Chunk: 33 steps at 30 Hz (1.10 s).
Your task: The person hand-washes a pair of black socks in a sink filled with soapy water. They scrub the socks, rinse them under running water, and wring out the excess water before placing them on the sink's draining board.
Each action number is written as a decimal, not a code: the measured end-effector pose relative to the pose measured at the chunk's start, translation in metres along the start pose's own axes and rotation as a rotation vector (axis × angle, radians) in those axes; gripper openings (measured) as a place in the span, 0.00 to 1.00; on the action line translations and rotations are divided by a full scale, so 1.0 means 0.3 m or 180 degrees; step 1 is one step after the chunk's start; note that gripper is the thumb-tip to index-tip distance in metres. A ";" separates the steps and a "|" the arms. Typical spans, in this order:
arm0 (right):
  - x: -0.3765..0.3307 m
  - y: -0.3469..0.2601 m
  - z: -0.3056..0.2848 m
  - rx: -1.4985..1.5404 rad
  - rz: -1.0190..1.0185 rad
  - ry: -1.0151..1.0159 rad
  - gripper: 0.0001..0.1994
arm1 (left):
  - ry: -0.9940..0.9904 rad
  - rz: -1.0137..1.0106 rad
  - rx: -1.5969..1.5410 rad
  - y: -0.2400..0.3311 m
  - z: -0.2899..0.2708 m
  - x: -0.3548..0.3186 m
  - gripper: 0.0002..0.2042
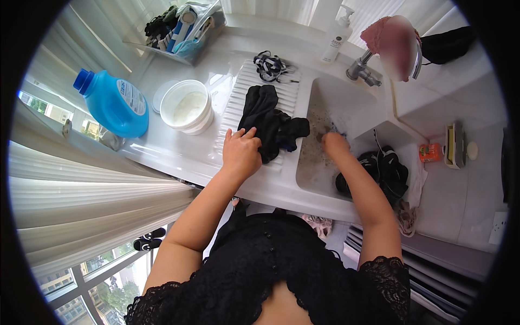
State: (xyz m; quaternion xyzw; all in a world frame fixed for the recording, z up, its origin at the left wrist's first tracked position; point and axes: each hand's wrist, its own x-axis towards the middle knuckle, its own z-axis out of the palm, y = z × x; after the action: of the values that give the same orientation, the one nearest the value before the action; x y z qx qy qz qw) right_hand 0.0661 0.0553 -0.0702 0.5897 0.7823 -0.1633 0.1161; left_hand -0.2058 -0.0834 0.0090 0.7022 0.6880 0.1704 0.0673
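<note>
left hand lies flat, fingers spread, pinning the dark garment on the ribbed washboard so it drains toward the sink; right hand is down in the basin, grip unclear.

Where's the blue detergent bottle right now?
In the head view, the blue detergent bottle lies on its side on the white counter at the person's far left, just left of the open white tub, by the window.
</note>
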 end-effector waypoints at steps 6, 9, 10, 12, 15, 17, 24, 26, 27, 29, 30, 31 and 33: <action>-0.065 -0.393 -0.306 0.2152 -0.1625 0.1132 0.10 | -0.0042 -0.0014 0.0135 0.005 -0.004 0.003 0.08; -0.061 -0.479 -0.291 0.1618 -0.2031 0.1172 0.09 | -0.0104 -0.0040 0.0178 0.005 -0.004 0.005 0.07; -0.033 -0.486 -0.265 0.1303 -0.2069 0.1115 0.09 | -0.0139 -0.0066 0.0198 0.003 -0.006 0.005 0.07; 0.027 -0.470 -0.222 0.1054 -0.2247 0.1456 0.10 | -0.0180 -0.0058 0.0265 0.004 -0.009 0.008 0.07; 0.067 -0.413 -0.232 0.2887 -0.1316 0.0652 0.08 | -0.0219 -0.0075 0.0309 0.003 -0.008 0.006 0.08; 0.082 -0.346 -0.232 0.4090 -0.0828 0.0614 0.07 | -0.0150 -0.0060 0.0271 -0.001 -0.002 -0.001 0.08; 0.096 0.135 0.229 0.0467 0.0098 0.0516 0.09 | -0.0258 -0.0030 0.0321 0.009 -0.009 0.007 0.08; 0.064 0.190 0.400 -0.0528 -0.0150 0.0039 0.08 | -0.0197 0.0019 0.0271 0.009 -0.005 0.008 0.08; 0.056 0.196 0.424 -0.0817 -0.0226 -0.0159 0.08 | -0.0146 0.0039 0.0221 0.010 -0.006 0.007 0.08; 0.047 0.084 0.245 -0.0581 -0.0147 -0.0436 0.08 | -0.0066 0.0042 0.0187 0.000 -0.005 -0.002 0.08; 0.055 0.032 0.140 -0.0418 -0.0084 -0.0307 0.09 | -0.0053 0.0055 0.0194 -0.005 -0.005 -0.001 0.08; 0.061 -0.016 0.027 -0.0251 0.0002 -0.0155 0.09 | -0.0025 0.0095 0.0199 -0.004 -0.004 0.000 0.08; 0.051 -0.111 -0.146 0.0748 -0.0420 0.0510 0.10 | -0.0013 0.0071 0.0216 -0.001 -0.004 -0.003 0.08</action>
State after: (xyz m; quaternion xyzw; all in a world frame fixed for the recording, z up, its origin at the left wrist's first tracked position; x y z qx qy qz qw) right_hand 0.0304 0.0777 -0.0316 0.5578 0.8016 -0.2134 -0.0275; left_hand -0.2063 -0.0844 0.0098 0.7121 0.6854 0.1463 0.0430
